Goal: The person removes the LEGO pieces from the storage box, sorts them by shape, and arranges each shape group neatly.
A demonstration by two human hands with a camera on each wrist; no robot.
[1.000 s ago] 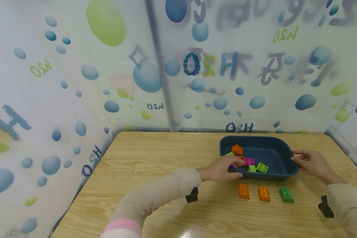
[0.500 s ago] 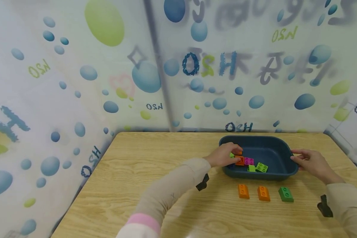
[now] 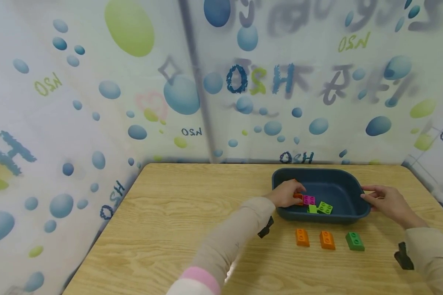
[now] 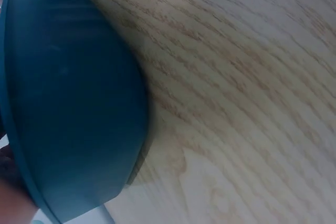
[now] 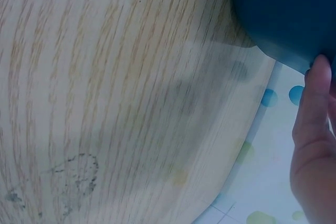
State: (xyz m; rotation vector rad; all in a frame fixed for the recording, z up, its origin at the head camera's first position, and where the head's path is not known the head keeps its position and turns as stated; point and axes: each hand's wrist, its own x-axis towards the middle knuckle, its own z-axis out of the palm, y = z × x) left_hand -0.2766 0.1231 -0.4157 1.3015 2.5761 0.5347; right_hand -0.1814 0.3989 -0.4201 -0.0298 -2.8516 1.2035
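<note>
A dark blue plastic bin point(image 3: 348, 219) stands at the back right of the table. My left hand point(image 3: 286, 193) reaches over its left end, fingers bent down among the toy building bricks; I cannot tell whether it holds one. An orange-red brick point(image 3: 298, 198) shows at the fingertips, beside a magenta brick point(image 3: 309, 200). Two lime bricks, one of them a studded lime brick point(image 3: 325, 207), lie nearer the front wall. With thumb and fingers, my right hand point(image 3: 385, 203) pinches the bin's right rim. In the right wrist view, a finger point(image 5: 317, 98) lies against the bin wall.
In front of the bin, a row on the table holds an orange brick point(image 3: 302, 237), another orange brick point(image 3: 327, 240) and a green brick point(image 3: 355, 241). The wooden table point(image 3: 192, 192) meets a patterned curtain point(image 3: 214, 123) at the back.
My left hand has gone from the bin's front left edge to its left end, then slightly right over the bricks, covering the orange brick seen there earlier. The right hand stays at the rim.
</note>
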